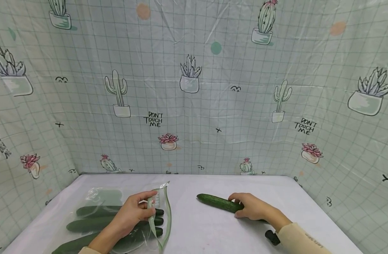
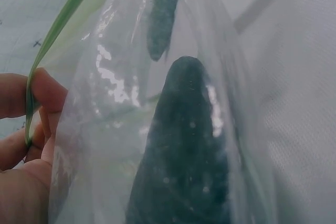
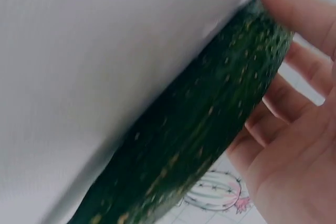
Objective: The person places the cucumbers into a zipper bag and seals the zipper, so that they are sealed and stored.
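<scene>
My left hand (image 1: 131,213) pinches the green-edged mouth of a clear zip bag (image 1: 100,192) on the left of the table. Inside the bag lie several cucumbers (image 1: 89,224), their tips towards the opening; one cucumber (image 2: 181,145) shows large through the plastic in the left wrist view. To the right, another cucumber (image 1: 214,202) lies outside the bag on the white cloth. My right hand (image 1: 254,207) grips it near its right part, thumb on one side and fingers on the other, as the right wrist view shows. The palm hides part of it in the head view.
A white cloth (image 1: 209,236) covers the table. Behind and at both sides hangs a grid-patterned curtain (image 1: 194,109) printed with potted cacti. A small black device (image 1: 272,237) sits beneath the right wrist.
</scene>
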The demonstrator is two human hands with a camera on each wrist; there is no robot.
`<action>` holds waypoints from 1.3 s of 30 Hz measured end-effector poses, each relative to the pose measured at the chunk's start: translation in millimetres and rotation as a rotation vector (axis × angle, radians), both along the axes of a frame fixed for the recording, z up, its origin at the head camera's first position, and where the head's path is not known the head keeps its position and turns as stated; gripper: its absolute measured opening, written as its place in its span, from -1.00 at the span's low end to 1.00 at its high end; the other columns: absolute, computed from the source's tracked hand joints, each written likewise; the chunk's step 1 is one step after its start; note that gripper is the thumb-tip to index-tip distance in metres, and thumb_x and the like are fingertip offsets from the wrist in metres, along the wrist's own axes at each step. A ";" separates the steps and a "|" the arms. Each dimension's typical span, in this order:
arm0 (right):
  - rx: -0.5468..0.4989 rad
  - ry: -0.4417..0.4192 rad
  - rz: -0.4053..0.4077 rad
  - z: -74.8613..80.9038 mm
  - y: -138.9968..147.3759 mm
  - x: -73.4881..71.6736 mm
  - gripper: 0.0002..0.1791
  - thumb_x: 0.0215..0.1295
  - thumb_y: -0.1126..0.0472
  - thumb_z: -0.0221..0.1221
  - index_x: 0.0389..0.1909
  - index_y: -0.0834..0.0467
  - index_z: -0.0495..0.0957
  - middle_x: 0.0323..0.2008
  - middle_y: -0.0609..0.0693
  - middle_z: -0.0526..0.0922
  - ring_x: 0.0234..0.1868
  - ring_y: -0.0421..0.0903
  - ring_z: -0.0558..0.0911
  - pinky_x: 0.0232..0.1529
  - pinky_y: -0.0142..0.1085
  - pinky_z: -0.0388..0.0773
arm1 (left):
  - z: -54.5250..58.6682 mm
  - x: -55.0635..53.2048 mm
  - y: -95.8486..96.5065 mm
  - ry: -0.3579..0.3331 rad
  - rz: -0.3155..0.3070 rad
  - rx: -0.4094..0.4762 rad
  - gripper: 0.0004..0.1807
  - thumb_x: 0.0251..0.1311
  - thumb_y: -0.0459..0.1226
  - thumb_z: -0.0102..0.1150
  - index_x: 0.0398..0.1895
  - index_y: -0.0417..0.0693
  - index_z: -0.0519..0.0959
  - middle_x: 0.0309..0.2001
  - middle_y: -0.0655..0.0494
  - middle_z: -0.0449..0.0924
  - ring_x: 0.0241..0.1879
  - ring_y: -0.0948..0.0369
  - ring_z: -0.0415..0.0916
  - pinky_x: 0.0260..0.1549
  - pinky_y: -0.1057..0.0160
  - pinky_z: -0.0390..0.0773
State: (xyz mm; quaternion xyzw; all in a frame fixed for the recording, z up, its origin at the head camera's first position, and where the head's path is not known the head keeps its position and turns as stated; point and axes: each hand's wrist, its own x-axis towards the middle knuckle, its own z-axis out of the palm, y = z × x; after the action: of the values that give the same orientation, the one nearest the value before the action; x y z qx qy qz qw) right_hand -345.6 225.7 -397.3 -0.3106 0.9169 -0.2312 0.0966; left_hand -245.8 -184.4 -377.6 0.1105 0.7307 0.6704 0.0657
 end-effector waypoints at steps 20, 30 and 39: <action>-0.124 0.128 0.179 8.2 -79.2 9.4 -0.60 0.25 0.25 0.24 0.11 -0.02 0.50 -0.04 -0.20 0.54 -0.12 -0.27 0.49 -0.07 -0.25 0.46 | 0.7 -8.0 6.8 0.018 0.008 -0.023 -0.31 0.17 -0.53 0.13 0.40 -0.34 0.18 -0.61 0.14 0.02 -0.56 0.22 0.05 -0.48 0.20 0.29; -0.120 0.203 0.203 7.4 -146.8 1.1 -0.63 0.19 0.31 0.28 0.05 0.08 0.54 -0.16 -0.14 0.57 -0.20 -0.27 0.50 -0.13 -0.32 0.46 | -3.6 -7.4 6.9 0.008 -0.026 -0.013 -0.30 0.16 -0.51 0.14 0.40 -0.35 0.18 -0.56 0.14 0.22 -0.54 0.24 0.14 -0.43 0.21 0.34; -0.099 0.223 0.182 5.6 -184.8 -2.5 -0.66 0.12 0.37 0.28 -0.06 0.10 0.59 -0.27 -0.15 0.58 -0.29 -0.31 0.47 -0.21 -0.41 0.45 | -5.7 -8.3 10.2 -0.003 -0.015 0.002 -0.30 0.17 -0.52 0.13 0.40 -0.37 0.16 -0.56 0.14 0.26 -0.54 0.25 0.18 -0.44 0.23 0.35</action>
State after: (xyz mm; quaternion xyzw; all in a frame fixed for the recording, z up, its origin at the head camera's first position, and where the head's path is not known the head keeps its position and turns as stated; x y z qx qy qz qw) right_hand -348.1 41.0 -391.7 -0.4205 0.8776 -0.2303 -0.0008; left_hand -254.2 -174.2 -383.3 0.1150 0.7293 0.6707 0.0716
